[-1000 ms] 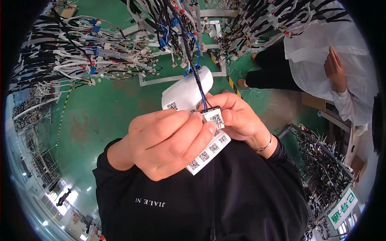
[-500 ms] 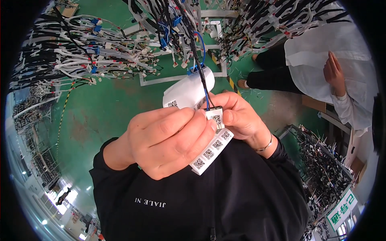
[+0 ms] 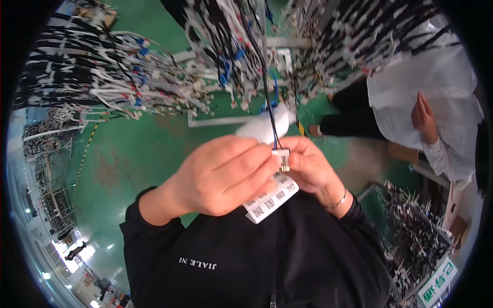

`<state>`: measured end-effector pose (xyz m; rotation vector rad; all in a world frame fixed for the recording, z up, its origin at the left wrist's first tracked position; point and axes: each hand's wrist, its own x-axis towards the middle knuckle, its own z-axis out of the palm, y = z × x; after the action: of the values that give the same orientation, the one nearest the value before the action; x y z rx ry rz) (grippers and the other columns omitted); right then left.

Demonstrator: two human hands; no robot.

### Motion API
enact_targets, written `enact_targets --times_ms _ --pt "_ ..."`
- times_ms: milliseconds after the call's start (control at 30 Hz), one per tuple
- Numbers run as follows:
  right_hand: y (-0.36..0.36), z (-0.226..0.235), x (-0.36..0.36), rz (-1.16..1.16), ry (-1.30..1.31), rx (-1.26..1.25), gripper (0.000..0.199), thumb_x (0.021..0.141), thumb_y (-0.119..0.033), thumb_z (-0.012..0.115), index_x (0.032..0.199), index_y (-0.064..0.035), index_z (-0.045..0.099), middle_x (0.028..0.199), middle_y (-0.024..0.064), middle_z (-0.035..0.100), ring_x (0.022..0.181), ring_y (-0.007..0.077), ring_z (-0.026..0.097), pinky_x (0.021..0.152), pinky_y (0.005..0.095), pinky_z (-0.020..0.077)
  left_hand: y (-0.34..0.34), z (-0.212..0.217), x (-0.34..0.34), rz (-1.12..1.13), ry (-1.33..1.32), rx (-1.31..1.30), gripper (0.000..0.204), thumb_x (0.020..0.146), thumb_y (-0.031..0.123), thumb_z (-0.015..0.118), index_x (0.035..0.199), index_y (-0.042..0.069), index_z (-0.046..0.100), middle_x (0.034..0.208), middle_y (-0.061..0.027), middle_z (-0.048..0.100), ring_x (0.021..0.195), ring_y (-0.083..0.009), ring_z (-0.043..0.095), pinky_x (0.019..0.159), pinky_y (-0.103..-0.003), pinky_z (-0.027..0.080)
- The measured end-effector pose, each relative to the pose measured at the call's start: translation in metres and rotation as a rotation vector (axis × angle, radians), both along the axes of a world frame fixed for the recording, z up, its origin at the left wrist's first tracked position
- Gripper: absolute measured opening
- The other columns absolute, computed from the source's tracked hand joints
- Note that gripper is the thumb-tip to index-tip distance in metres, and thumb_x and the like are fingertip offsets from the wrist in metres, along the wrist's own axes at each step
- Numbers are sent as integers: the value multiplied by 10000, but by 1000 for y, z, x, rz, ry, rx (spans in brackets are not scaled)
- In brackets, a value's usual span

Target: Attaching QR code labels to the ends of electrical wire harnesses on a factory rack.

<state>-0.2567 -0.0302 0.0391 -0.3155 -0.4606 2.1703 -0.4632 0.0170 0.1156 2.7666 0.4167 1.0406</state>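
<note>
In front of my chest my two hands meet at a small white connector (image 3: 284, 166) bearing a square code label. Dark wires (image 3: 269, 95) run up from its top. My right hand (image 3: 313, 167) pinches the connector between thumb and fingers. My left hand (image 3: 226, 177) is closed, its fingertips at the connector's left side. A strip of white code labels (image 3: 275, 204) comes out below the left fingers, which seem to hold it. Behind the hands is a blurred roll of white labels (image 3: 267, 126); whether a finger supports it is hidden.
Bundles of wire harnesses hang at the far left (image 3: 118, 77), far middle (image 3: 231, 46) and far right (image 3: 339, 46). A pale metal frame (image 3: 221, 122) stands on the green floor (image 3: 118, 159). To the right is a person in a white smock (image 3: 405, 82); more harnesses (image 3: 411, 226) lie lower right.
The whole view has shifted and blurred. My hands stay together at the connector, now slightly right in the picture. The label roll behind them has tilted and shows less of its printed face.
</note>
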Motion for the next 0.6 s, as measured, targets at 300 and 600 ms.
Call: enact_targets --times_ms 300,600 --pt "-8 10 73 16 -403 160 317 946 -137 617 1210 39 617 1219 59 550 1093 157 573 953 315 447 -20 9 80 431 -168 -820 357 747 106 794 1025 11 593 988 -99 565 900 -261 561 736 -345 475" --pt "33 30 174 -385 -1090 675 165 918 -87 621 1014 27 691 1125 106 536 1051 200 543 924 299 417 16 -11 177 525 -782 -957 259 879 13 662 1114 10 553 964 -26 549 796 -72 526 721 -234 445"
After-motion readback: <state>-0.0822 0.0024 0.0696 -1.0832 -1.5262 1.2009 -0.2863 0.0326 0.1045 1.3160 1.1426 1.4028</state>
